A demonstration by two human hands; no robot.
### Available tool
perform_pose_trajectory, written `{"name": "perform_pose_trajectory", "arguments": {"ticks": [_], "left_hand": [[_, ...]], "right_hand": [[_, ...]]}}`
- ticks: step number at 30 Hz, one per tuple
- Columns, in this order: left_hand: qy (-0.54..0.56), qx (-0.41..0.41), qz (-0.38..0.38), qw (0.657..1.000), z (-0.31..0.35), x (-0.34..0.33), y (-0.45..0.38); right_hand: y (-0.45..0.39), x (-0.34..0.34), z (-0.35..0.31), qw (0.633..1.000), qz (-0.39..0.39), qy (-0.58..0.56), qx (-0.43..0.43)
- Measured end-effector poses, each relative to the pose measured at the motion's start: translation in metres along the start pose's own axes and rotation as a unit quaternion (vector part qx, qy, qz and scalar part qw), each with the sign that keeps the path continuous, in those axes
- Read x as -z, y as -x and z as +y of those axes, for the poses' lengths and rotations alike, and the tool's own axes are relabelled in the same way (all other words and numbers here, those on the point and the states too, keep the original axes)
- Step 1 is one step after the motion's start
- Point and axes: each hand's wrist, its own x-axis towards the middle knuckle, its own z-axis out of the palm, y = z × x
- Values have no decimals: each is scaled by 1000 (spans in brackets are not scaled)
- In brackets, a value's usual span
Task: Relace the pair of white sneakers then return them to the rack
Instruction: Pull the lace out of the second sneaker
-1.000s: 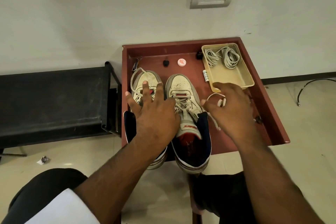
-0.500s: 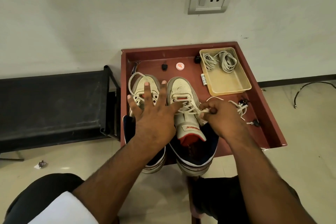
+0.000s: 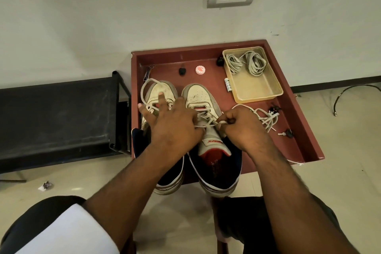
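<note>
Two white sneakers are set side by side on a red counter (image 3: 305,130) against the wall, toes pointing far, heels overhanging the near edge. The left sneaker (image 3: 159,93) is covered at its middle by the left hand (image 3: 171,126), whose fingers (image 3: 161,99) are spread straight and laid flat over the lacing area; nothing is gripped by them. A loose lace loop (image 3: 145,86) is seen curling round the toe of that sneaker.

The right sneaker (image 3: 201,97) is partly laced, its tongue (image 3: 212,142) standing up with red lining shown. Just beside its right side the right hand (image 3: 241,128) is held with fingers curled, and a white lace (image 3: 221,122) is pinched between thumb and forefinger where it leaves the eyelets. The rest of that lace (image 3: 266,117) is spread on the counter to the right, near two small keys (image 3: 285,133).

At the far right corner a beige tray (image 3: 259,97) is placed, holding two bundled laces (image 3: 255,64). A round red-and-white cap (image 3: 200,69) and a small black piece (image 3: 182,71) lie beyond the toes. A black rack (image 3: 55,117) stands to the left of the counter.
</note>
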Motion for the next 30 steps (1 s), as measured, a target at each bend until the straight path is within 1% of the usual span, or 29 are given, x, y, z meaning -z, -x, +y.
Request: {"name": "perform_pose_trajectory", "arguments": {"ticks": [2,4,9,11,12,15,18,19,20,21,22,23,24,26,30], "left_hand": [[-29,3,25,999,1,-1,3],[-45,-13,36,998,3,-1,3],[-23,-22,5,999,10,0,4],[24,-11,-3,1000,5,4,1],[65,4,-7,998,-1,7,-2],[186,56,-10,981,-27,18,-9],[215,67,-30,974,-34,20,-9],[190,68,-31,979,-32,20,-9],[127,61,-23,990,-29,19,-9],[38,47,-6,998,-25,17,-8],[-45,26,18,999,-20,15,-7],[-95,3,45,994,-13,14,-5],[-113,-17,62,992,-6,11,-2],[-113,-38,68,991,6,6,4],[-103,-18,51,993,9,3,4]], "right_hand": [[1,-1,-1,1000,-5,-3,-4],[2,-3,-2,1000,2,6,5],[5,-2,-6,999,4,29,32],[4,-1,-5,999,0,21,29],[4,0,-5,1000,-2,16,26],[3,0,-4,1000,-3,10,20],[2,-4,-4,999,3,22,26],[2,-5,-4,999,4,27,23],[1,-5,-5,999,3,30,21],[1,-5,-5,999,1,33,19],[2,-5,-6,999,-2,35,18],[3,-4,-6,999,-4,37,19],[3,-4,-6,999,-3,40,21],[4,-4,-7,999,4,47,25],[5,-3,-10,998,6,52,22]]}}
